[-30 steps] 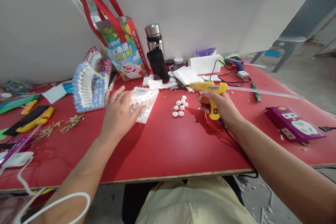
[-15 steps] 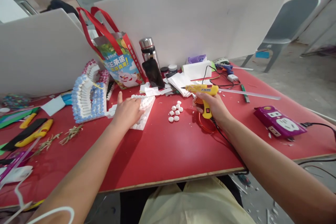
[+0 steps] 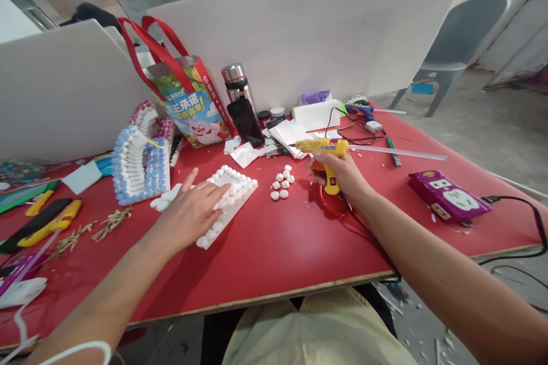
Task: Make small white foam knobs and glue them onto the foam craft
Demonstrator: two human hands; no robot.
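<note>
My left hand [image 3: 193, 205] lies across a white board [image 3: 234, 205] covered along its edges with rounded white pieces. Its fingers are spread, resting on the board, and the thumb is hidden in part. In my right hand [image 3: 342, 174] is a yellow hot glue gun [image 3: 323, 148], its nozzle pointing left and a clear glue stick [image 3: 398, 153] jutting from the back. Between the hands sits a small pile of loose white pieces [image 3: 282, 183]. Below the glue gun is a round red dish [image 3: 327, 199], partly covered by the hand. More white pieces [image 3: 165, 199] lie left of the board.
A curved model with blue-tipped pieces [image 3: 139, 168] stands at left, near a shopping bag [image 3: 194, 108]. Behind are a steel flask [image 3: 240, 88], a phone [image 3: 245, 121] and paper scraps [image 3: 295, 134]. A purple power strip [image 3: 447, 197] sits at right, its cord crossing the edge.
My left hand and the white board have come nearer to me, and the board has turned. Paper scraps behind it now show more. The glue gun stays nearly in place.
</note>
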